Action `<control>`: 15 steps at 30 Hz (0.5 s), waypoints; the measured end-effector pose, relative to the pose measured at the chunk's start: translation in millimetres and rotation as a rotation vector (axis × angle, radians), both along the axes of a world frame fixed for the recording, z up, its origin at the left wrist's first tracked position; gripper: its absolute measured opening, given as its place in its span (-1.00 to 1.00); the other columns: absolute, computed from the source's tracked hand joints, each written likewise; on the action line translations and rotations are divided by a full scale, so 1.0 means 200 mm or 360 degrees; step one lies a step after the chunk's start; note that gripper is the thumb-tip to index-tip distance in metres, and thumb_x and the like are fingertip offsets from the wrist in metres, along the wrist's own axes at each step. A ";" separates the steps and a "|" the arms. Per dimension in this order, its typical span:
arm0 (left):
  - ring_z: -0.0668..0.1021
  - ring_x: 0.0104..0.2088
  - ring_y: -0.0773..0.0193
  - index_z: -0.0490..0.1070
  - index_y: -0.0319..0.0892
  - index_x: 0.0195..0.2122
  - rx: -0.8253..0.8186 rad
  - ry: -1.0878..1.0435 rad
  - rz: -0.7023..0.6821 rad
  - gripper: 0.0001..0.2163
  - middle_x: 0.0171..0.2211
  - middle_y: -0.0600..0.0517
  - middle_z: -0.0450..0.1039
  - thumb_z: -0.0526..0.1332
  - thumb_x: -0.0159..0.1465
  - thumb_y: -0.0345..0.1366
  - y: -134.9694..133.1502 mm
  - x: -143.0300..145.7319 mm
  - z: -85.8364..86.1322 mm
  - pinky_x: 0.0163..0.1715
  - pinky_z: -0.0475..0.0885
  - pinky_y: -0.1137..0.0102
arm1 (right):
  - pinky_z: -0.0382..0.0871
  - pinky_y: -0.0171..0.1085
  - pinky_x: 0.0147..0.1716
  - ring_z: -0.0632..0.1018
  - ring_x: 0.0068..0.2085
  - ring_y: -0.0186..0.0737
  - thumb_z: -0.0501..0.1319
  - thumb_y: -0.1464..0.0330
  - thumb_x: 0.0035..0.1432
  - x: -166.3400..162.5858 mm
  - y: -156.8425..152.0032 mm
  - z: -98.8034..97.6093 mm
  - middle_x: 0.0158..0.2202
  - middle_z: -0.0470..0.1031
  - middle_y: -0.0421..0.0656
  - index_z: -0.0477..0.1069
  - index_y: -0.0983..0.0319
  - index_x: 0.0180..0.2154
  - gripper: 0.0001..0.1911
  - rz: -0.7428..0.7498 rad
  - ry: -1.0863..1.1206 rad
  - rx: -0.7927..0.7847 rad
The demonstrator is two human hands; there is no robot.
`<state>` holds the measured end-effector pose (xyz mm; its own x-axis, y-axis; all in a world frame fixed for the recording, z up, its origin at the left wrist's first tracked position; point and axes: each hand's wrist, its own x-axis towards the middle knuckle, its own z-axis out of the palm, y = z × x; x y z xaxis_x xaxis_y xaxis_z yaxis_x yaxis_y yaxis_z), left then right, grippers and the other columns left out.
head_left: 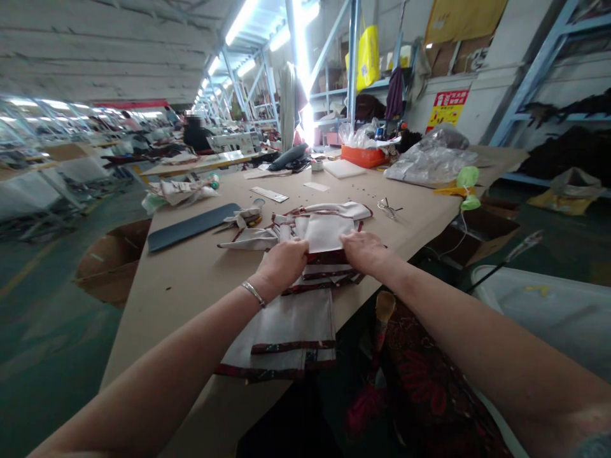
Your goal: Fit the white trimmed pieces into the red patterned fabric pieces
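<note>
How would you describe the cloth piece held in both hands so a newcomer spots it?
On the long brown table, find the fabric heap at the near edge. The left hand and right hand pinch a plain white square; its neighbours carry dark red trim.

Two hands are in view, a left hand (284,261) and a right hand (365,250), both gripping one white fabric piece (327,234). One table (191,273) carries one dark blue strip (191,228), one white ruler (270,194), one orange tray (363,156) and one pair of snips (389,208). One bracelet (252,294) circles the left wrist.
</note>
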<state>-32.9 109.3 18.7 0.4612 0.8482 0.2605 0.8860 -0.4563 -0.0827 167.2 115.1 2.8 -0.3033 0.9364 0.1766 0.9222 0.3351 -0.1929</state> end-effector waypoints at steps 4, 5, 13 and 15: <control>0.53 -0.41 0.19 0.44 -0.22 -0.40 0.0024 -0.0491 0.0080 -0.85 -0.44 -0.06 0.46 0.07 0.15 -0.42 -0.04 0.05 -0.01 -0.40 0.40 0.36 | 0.36 -0.14 -0.11 0.54 -0.08 0.01 0.02 0.42 0.25 0.14 -0.08 0.05 -0.14 0.54 0.08 0.39 0.32 -0.03 -0.70 -0.0197 0.0264 0.0198; 0.51 -0.46 0.23 0.42 -0.21 -0.41 -0.0034 -0.0839 0.0090 -0.88 -0.50 0.00 0.42 0.09 0.15 -0.41 -0.06 0.08 0.00 -0.46 0.40 0.39 | 0.34 -0.16 -0.10 0.53 -0.07 -0.01 0.01 0.41 0.26 0.16 -0.13 0.06 -0.12 0.54 0.05 0.37 0.30 -0.01 -0.69 -0.0199 0.0392 0.0311; 0.46 -0.54 0.42 0.42 -0.17 -0.34 -0.1035 -0.3038 -0.0099 -0.85 -0.48 0.12 0.43 0.33 0.05 -0.36 -0.50 0.29 0.11 -0.60 0.46 0.55 | 0.26 -0.28 -0.32 0.50 -0.33 -0.19 0.02 0.43 0.27 0.17 -0.63 -0.12 -0.36 0.50 -0.14 0.42 0.22 -0.25 -0.80 0.0155 0.1001 0.0085; 0.48 -0.55 0.39 0.43 -0.16 -0.37 -0.1079 -0.2949 0.0019 -0.84 -0.50 0.10 0.45 0.37 0.04 -0.30 -0.59 0.31 0.02 -0.60 0.46 0.54 | 0.30 -0.30 -0.31 0.49 -0.32 -0.22 0.09 0.32 0.27 0.17 -0.71 -0.19 -0.37 0.50 -0.19 0.46 0.20 -0.29 -0.81 0.0164 0.1666 -0.0112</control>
